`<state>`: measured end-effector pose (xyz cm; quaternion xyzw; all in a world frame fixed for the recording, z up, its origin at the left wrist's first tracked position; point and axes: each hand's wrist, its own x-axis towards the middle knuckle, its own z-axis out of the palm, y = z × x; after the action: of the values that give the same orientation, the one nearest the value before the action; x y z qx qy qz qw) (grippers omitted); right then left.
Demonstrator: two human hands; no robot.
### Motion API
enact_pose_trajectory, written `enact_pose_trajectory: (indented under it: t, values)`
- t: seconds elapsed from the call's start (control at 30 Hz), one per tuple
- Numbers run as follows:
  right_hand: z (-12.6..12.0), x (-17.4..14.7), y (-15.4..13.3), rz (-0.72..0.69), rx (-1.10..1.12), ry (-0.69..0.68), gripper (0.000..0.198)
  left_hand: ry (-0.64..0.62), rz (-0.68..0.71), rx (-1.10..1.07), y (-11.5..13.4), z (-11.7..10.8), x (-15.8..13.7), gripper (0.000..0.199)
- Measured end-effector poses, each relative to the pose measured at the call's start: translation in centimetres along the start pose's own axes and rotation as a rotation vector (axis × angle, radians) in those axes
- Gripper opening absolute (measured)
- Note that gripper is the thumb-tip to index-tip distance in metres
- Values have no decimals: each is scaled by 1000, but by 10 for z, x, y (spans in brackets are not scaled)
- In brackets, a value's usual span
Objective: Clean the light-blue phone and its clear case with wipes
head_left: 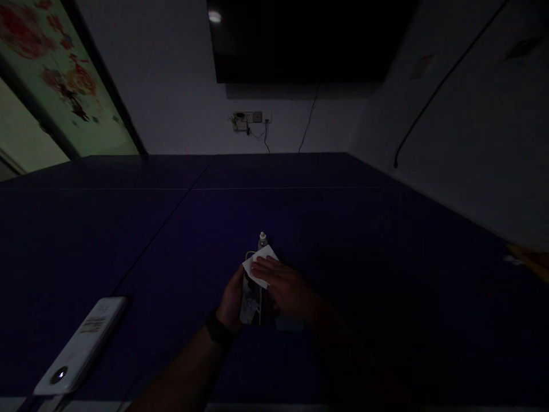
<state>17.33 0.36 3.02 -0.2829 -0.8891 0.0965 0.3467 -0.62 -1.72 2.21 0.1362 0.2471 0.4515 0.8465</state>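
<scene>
The light is dim. My left hand [231, 303], with a dark band at the wrist, grips the left edge of a flat dark object [251, 300] with grey reflections on its face; its kind is hard to make out. Over the object's upper part lies a white cloth [265, 252], pressed down by the flat fingers of my right hand [283, 283]. Just beyond the cloth stands a small clear bottle [262, 241] with a white cap. A pale looped cord [249, 253] shows between the bottle and my left hand.
A long white device [83, 346] with a round dark button lies on the dark blue table [171, 257] at left. A large screen [309, 46] hangs on the far wall above sockets [253, 118] with cords. Something yellow [529, 260] lies at the right edge.
</scene>
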Motion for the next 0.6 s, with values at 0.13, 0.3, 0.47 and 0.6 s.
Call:
enact_pose_trajectory:
  t: [0.13,0.3,0.47,0.6]
  values:
    - [-4,-3,4,73,-6,94,60,-93,-22,73,1,1,-1,61]
    - [0,2,0,56,-43,83,65,-51,-20,31,2,4,-3,57]
    - [-5,-1,1,-1,12,52,54,-42,5,47,3,4,-4,61]
    - [-2,1,1,90,-53,153,64,-101,-26,68,2,4,-4,63]
